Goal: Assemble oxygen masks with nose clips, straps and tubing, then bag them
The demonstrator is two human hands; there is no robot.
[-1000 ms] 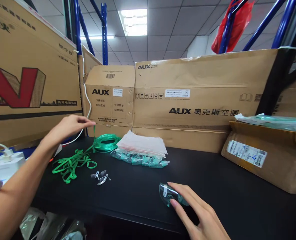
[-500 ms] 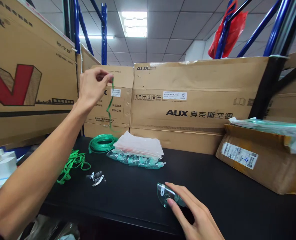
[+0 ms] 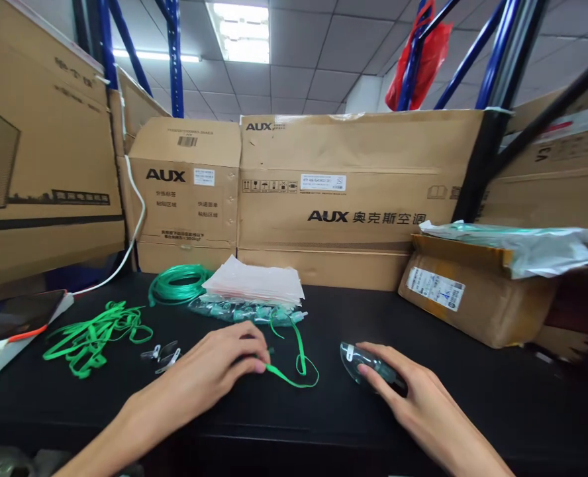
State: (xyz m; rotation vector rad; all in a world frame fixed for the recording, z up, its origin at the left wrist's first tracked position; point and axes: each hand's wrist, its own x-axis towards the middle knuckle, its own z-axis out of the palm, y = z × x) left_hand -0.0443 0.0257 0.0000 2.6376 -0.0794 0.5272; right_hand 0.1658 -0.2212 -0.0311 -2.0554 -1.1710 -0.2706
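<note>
My left hand (image 3: 234, 358) pinches one end of a green elastic strap (image 3: 300, 344) low over the black tabletop. The strap's free length curls to the right and back toward the stack of paper. My right hand (image 3: 398, 381) grips a clear, green-tinted oxygen mask (image 3: 366, 363) near the table, with a small white clip on its edge. The palm hides part of the mask. Beside my left wrist lie several small clear and white plastic pieces (image 3: 167, 356). Farther left is a tangled pile of green straps (image 3: 98, 334).
Behind my hands are a coil of green tubing (image 3: 177, 285), white paper sheets (image 3: 254, 281) and bagged clear-green parts (image 3: 234, 310). An open cardboard box (image 3: 473, 291) stands right. Large cartons (image 3: 363, 165) wall the back. A phone (image 3: 18, 315) with a white cable lies left.
My left hand has come down from high up to the tabletop, bringing the green strap to the right. My right hand still holds the mask. The view has turned rightward.
</note>
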